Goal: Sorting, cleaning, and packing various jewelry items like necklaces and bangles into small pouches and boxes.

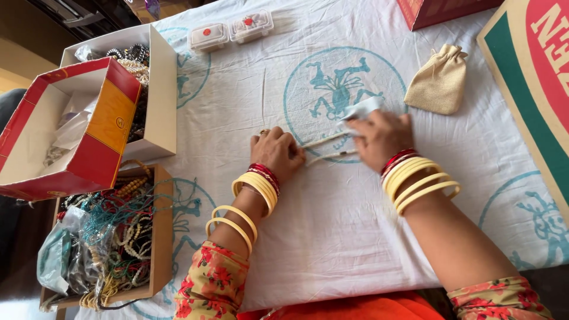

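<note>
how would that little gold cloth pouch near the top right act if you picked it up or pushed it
The gold pouch looks soft and slumped, so it would probably flop and sag rather than hold shape. It lies flat on the white cloth, so it should slide, not roll. It seems light, though its contents are hidden.

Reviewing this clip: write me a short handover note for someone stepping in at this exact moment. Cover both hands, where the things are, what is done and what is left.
Left hand: knuckles down on the white printed cloth, pinning the near end of two thin pale sticks.
Right hand: closed over a small white cloth scrap, pressed on the sticks' far end.
Nearby: beige drawstring pouch to the upper right, two small clear boxes at the top, bead-filled trays at the left.
Done: sticks laid out and held, apparently being wiped.
Left: cannot tell how much wiping remains; pouch sits closed, untouched.
</note>
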